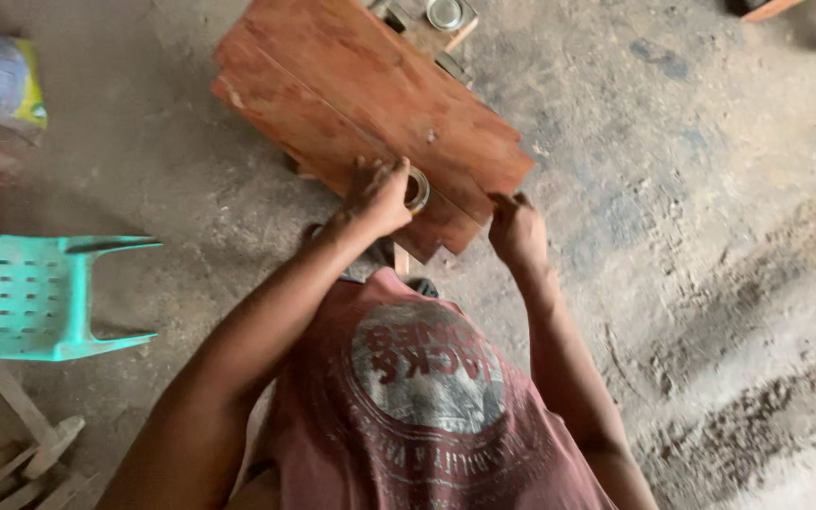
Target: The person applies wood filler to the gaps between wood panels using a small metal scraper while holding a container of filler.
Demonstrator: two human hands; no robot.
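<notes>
My left hand is wrapped around a small round tin sitting on the near end of the reddish board, right hand gripping that board's edge, so I'd keep the plank pinned and the tin flat.

Single head view, steep downward, close over wooden boards and concrete floor.
</notes>
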